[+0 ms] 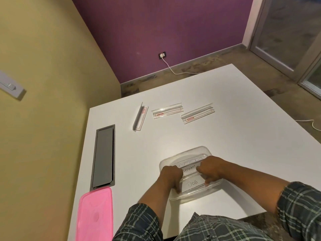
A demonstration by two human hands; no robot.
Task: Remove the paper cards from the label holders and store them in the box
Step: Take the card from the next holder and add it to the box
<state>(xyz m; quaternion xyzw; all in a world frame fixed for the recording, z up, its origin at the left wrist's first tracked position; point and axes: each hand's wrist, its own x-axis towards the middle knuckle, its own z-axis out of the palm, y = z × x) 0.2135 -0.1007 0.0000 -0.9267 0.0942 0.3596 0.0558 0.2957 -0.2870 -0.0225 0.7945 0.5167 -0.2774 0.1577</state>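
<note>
**An office meeting room**

A large white table (225, 105) carries a built-in grey cable hatch (103, 157) at nine o'clock. Bare olive and purple walls, a wall socket (162, 55) at twelve o'clock, and a glazed door (284, 32) at two o'clock suggest an office.

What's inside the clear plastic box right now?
Inside the clear plastic box: paper cards, one reading DOG, one partly reading "LEPHANT", and a faint third behind. Both hands, left and right, cover the card ends, so the count is uncertain.
</note>
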